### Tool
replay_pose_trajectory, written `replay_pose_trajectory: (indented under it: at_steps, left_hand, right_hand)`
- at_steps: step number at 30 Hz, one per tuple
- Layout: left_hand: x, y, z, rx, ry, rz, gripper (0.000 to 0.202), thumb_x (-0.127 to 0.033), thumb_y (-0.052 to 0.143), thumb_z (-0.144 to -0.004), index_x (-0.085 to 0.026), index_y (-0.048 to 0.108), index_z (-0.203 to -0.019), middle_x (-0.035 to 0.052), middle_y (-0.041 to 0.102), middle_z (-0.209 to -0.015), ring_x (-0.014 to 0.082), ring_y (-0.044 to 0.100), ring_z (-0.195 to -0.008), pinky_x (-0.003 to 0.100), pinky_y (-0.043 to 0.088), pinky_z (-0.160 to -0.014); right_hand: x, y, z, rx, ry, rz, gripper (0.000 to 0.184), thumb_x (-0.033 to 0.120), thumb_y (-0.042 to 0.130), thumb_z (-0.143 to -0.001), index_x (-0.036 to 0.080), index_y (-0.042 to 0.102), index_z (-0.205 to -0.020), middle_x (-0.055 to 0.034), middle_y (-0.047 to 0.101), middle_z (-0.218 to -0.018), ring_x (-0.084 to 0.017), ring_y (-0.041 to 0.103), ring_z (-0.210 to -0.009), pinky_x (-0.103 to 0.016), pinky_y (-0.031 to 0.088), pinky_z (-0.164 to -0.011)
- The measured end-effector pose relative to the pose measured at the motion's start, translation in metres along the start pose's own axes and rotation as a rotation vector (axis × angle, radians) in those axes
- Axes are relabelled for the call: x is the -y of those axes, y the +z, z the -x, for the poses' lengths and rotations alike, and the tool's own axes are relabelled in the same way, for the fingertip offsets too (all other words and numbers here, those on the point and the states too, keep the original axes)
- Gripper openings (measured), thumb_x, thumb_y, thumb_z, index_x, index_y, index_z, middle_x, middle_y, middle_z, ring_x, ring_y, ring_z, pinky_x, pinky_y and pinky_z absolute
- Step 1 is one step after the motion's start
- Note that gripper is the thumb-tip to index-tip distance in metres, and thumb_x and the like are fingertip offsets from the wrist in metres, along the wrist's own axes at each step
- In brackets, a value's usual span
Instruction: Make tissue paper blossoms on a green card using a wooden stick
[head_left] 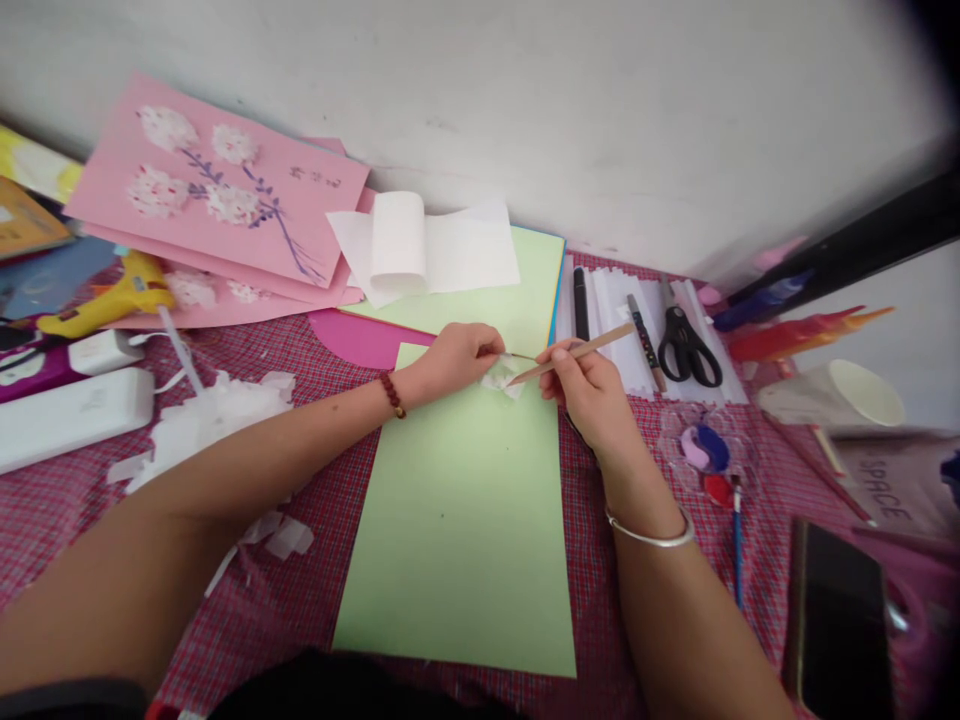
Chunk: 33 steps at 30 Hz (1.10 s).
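Note:
My left hand (469, 352) is closed in a pinch over the top of a pale green sheet (465, 520), holding a small crumpled piece of white tissue paper (504, 374). A tan wooden stick (600, 342) is gripped in my right hand (577, 385), its lower end touching or just over the tissue paper. Between the two hands runs a thin dark strip (521, 356), too small to make out. Beyond them, a roll of white tissue (399, 240) lies partly unrolled on more coloured sheets (536, 290).
At left are pink cards with white paper flowers (300, 210), a yellow glue gun (135, 295), a white power strip (82, 415) and torn tissue scraps (187, 425). To the right lie black scissors (686, 350), markers (581, 305), a paint palette (686, 450), a brush (738, 550), a paper cup (825, 393) and a phone (840, 620).

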<state>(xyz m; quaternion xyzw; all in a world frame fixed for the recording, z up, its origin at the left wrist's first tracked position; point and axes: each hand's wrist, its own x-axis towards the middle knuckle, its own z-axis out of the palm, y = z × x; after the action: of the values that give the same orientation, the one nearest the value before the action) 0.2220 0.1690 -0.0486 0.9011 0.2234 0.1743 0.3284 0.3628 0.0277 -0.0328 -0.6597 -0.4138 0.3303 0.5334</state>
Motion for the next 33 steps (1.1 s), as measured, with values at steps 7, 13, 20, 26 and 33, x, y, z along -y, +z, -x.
replay_pose_trajectory:
  at_steps: [7, 13, 20, 26, 33]
  left_hand:
    - [-0.005, 0.003, 0.001, 0.082, -0.034, 0.061, 0.016, -0.006, 0.054, -0.073, -0.015, 0.067, -0.073, -0.0007, 0.066, -0.069, 0.0098, 0.055, -0.061, 0.021, 0.038, -0.058]
    - [0.0, 0.004, 0.011, 0.082, 0.099, -0.023, 0.017, -0.007, 0.052, -0.075, -0.016, 0.066, -0.072, 0.001, 0.065, -0.072, 0.0127, 0.056, -0.068, 0.024, 0.04, -0.064]
    - [0.0, 0.006, 0.014, 0.074, 0.148, -0.014, 0.016, -0.008, 0.053, -0.078, -0.016, 0.067, -0.073, 0.0019, 0.062, -0.072, 0.0133, 0.056, -0.068, 0.025, 0.041, -0.064]
    - [-0.003, 0.005, 0.016, 0.071, 0.078, 0.077, 0.013, -0.012, 0.054, -0.079, -0.016, 0.066, -0.075, 0.0011, 0.065, -0.073, 0.0127, 0.056, -0.067, 0.024, 0.04, -0.063]
    - [0.007, 0.013, 0.015, -0.128, -0.11, 0.368, 0.015, -0.014, 0.051, -0.078, -0.014, 0.062, -0.087, 0.0018, 0.066, -0.078, 0.0115, 0.056, -0.07, 0.023, 0.043, -0.064]
  right_hand:
    - [0.004, -0.002, 0.0, -0.084, -0.016, -0.013, 0.025, 0.039, 0.05, -0.092, 0.019, 0.061, -0.081, 0.002, 0.055, -0.063, -0.01, 0.051, -0.052, -0.023, 0.039, -0.049]
    - [0.007, -0.003, -0.005, -0.211, -0.053, -0.036, 0.025, 0.045, 0.049, -0.092, 0.022, 0.059, -0.087, 0.0013, 0.057, -0.065, -0.011, 0.052, -0.051, -0.025, 0.039, -0.047]
    - [0.003, 0.002, -0.03, -0.093, 0.022, 0.095, 0.027, 0.046, 0.053, -0.089, 0.021, 0.056, -0.08, 0.0023, 0.056, -0.059, -0.011, 0.051, -0.047, -0.025, 0.039, -0.046]
    - [-0.002, 0.004, -0.044, -0.018, 0.033, 0.183, 0.022, 0.035, 0.052, -0.089, 0.019, 0.061, -0.077, 0.0037, 0.053, -0.055, -0.01, 0.046, -0.047, -0.024, 0.035, -0.047]
    - [0.003, 0.004, -0.065, 0.126, 0.172, 0.206, 0.024, 0.022, 0.052, -0.087, 0.019, 0.059, -0.064, 0.0047, 0.047, -0.044, -0.008, 0.037, -0.038, -0.023, 0.025, -0.039]
